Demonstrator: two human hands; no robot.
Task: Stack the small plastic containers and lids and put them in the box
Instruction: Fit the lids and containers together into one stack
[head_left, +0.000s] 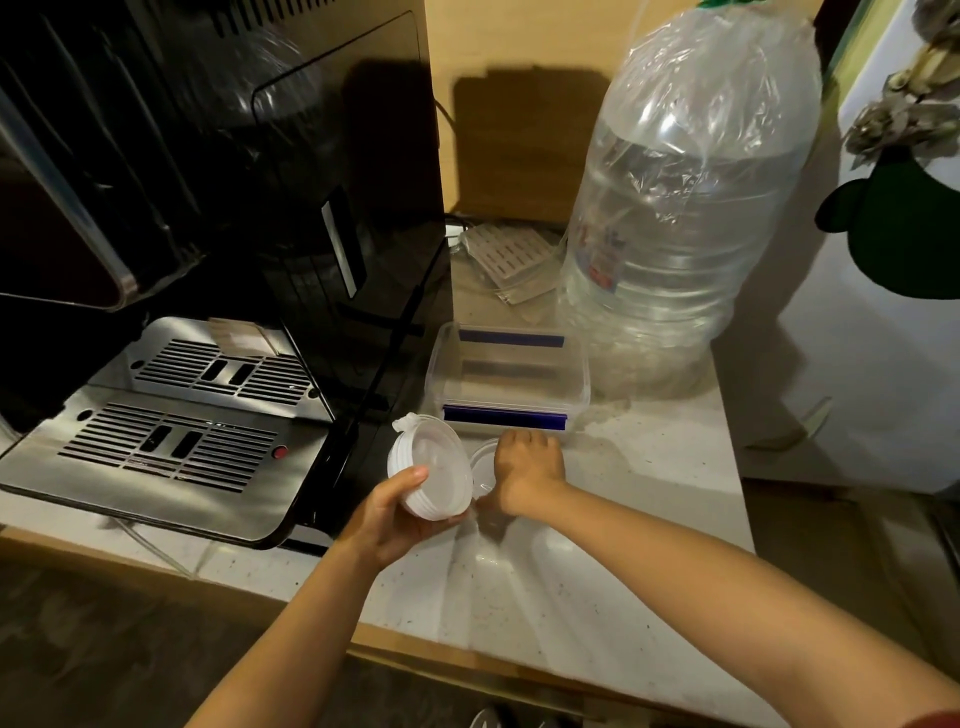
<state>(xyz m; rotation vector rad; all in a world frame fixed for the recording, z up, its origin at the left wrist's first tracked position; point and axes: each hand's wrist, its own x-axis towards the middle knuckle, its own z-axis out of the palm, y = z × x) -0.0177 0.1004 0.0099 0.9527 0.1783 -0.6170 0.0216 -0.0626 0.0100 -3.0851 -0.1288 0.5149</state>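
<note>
My left hand (400, 512) holds a tilted stack of round clear plastic lids (434, 467) above the counter, thumb on the near face. My right hand (527, 470) is pressed down over a small clear plastic container (482, 465) that stands on the counter just right of the stack; the hand hides most of it. Right behind both hands stands the box (506, 382), a clear rectangular plastic tub with blue clip flaps on its near and far sides. It is open and looks empty.
A black coffee machine (249, 218) with a steel drip tray (171, 441) fills the left. A large water bottle in a plastic bag (685, 208) stands behind the box on the right. The white counter (613, 561) ends near me; a white fridge (857, 364) is at right.
</note>
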